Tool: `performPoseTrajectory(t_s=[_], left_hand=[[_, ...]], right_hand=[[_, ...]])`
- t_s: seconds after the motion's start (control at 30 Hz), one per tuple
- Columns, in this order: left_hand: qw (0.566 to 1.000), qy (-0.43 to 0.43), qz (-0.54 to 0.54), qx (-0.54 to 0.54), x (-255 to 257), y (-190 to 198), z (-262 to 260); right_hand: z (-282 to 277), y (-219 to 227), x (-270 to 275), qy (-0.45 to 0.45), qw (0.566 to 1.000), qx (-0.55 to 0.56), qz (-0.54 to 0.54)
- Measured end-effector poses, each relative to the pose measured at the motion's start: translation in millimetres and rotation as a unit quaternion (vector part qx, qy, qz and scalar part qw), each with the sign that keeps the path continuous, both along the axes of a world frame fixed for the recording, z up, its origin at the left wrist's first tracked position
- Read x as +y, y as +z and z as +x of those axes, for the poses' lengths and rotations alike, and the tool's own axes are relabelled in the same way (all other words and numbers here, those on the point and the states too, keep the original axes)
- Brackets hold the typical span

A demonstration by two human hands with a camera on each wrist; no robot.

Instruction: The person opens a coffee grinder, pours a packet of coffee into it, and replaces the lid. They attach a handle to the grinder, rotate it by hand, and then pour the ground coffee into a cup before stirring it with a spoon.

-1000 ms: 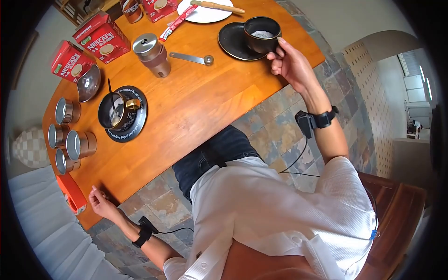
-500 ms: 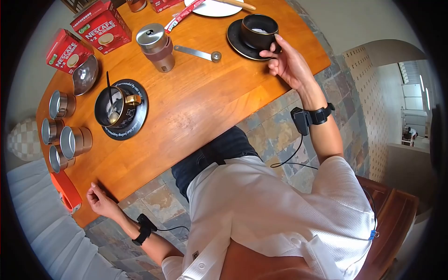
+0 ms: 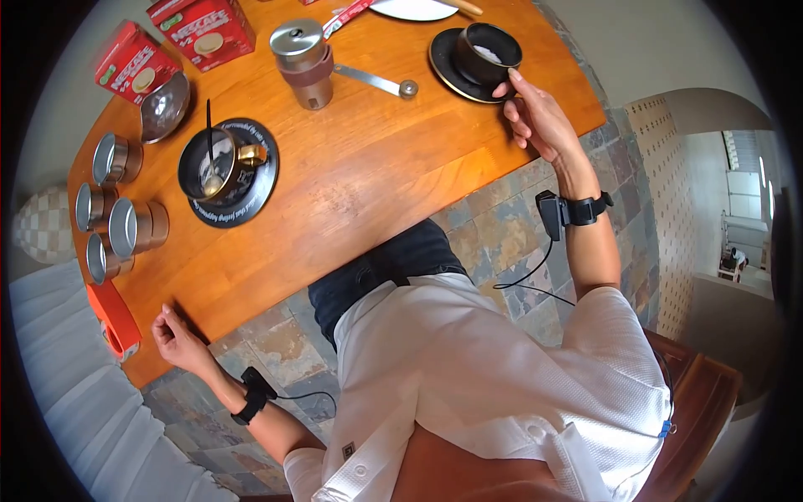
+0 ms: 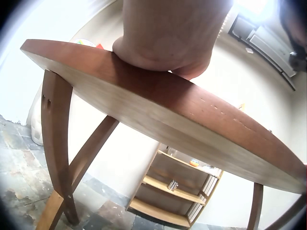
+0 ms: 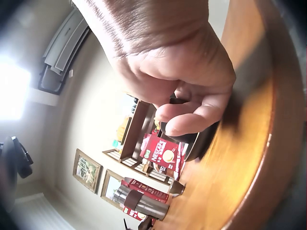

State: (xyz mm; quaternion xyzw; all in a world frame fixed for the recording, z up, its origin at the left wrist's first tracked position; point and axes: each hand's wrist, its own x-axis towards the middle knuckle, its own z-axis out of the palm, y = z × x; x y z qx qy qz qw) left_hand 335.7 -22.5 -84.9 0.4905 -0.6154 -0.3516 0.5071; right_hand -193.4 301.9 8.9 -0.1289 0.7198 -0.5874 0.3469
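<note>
My right hand is at the near side of a black cup with a gold rim. Index finger and thumb pinch it there, the other fingers are curled, and the handle is hidden behind them. White powder lies inside the cup, which sits on a black saucer. In the right wrist view the curled fingers cover most of the cup. At the table's near left edge rests my left hand, fingers loosely curled and holding nothing. The left wrist view shows it on the rim.
A second cup with a spoon stands on a lettered saucer. Several metal cups, a glass bowl, red coffee boxes, a lidded grinder and a measuring spoon are also on the table.
My right hand has lowered the black cup from over the saucer's right side to its middle. The head view has shifted a little. My left hand stays at the table edge.
</note>
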Motion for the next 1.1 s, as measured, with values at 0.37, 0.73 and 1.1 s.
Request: performPoseTrajectory(t_s=[0.37,0.73,1.1], left_hand=[[0.996,-0.017,0.084,0.031,-0.9,21.8,5.6],[0.986,-0.077,0.071,-0.132,-59.9,75.3,-75.7],[0.995,-0.071,0.071,-0.015,-69.8,70.4,-108.0]], right_hand=[[3.0,-28.0,3.5,-0.067,0.995,0.066,-0.009],[43.6,-52.5,-0.6,-0.222,0.938,0.196,-0.181],[51.4,-66.9,-2.1,-0.151,0.943,0.272,-0.120]])
